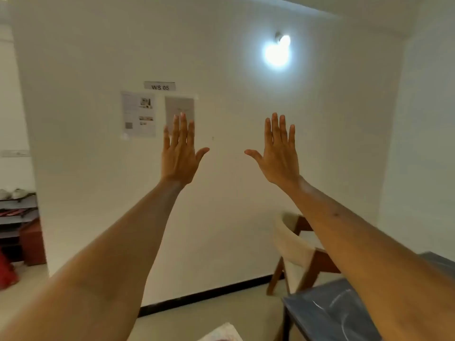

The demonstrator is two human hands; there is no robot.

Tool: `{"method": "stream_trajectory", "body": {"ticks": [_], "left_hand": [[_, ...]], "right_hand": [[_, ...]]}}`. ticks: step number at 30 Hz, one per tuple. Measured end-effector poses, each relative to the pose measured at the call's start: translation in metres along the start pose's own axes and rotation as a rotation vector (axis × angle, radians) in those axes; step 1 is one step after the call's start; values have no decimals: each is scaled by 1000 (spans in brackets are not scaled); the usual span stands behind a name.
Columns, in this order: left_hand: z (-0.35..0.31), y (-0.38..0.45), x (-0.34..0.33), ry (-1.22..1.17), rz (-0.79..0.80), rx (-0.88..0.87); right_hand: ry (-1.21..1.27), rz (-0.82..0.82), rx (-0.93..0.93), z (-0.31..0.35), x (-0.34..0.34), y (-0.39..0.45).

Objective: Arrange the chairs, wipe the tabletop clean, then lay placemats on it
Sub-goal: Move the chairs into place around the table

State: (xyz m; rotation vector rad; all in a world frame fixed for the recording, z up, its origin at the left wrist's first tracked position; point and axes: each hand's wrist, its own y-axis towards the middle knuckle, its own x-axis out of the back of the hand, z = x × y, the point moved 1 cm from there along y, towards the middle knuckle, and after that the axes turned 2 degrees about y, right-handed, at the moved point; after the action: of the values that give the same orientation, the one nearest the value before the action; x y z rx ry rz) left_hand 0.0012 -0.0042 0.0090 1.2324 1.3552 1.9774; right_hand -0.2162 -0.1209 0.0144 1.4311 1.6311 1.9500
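Chairs come first in this task, and only 1 chair (295,252) shows: a wooden frame with a pale curved back, at the lower right of the frame, standing near the wall and just beyond the corner of the dark tabletop (327,313), which fills the bottom right. Its far side is hidden behind the right forearm.

Both arms are raised toward the white wall in the middle of the frame. The left hand (178,153) and the right hand (279,153) each show their backs, the 4 fingers straight and close together, the thumbs held out toward each other. Neither hand touches or holds anything.

By my reading, no step is under way yet; this looks like the very start, with the chair not yet handled. The next move calls for lowering the hands toward the lower right, taking the chair by its back, and setting it square to the table.

Counted: 2 hands, 1 chair, 1 tabletop, 0 placemats and 0 cloths in view. A pale patterned thing at the bottom edge is too cropped to identify.
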Motion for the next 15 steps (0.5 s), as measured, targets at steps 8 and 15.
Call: {"method": "stream_trajectory", "body": {"ticks": [8,15], "left_hand": [[-123,-30,-21,-177,76,-158],[-240,-63,-21,-355,150,-292]], "right_hand": [[-214,138,-147,-89,22,-83],[-364,285,-323,-168,56,-169]]}}
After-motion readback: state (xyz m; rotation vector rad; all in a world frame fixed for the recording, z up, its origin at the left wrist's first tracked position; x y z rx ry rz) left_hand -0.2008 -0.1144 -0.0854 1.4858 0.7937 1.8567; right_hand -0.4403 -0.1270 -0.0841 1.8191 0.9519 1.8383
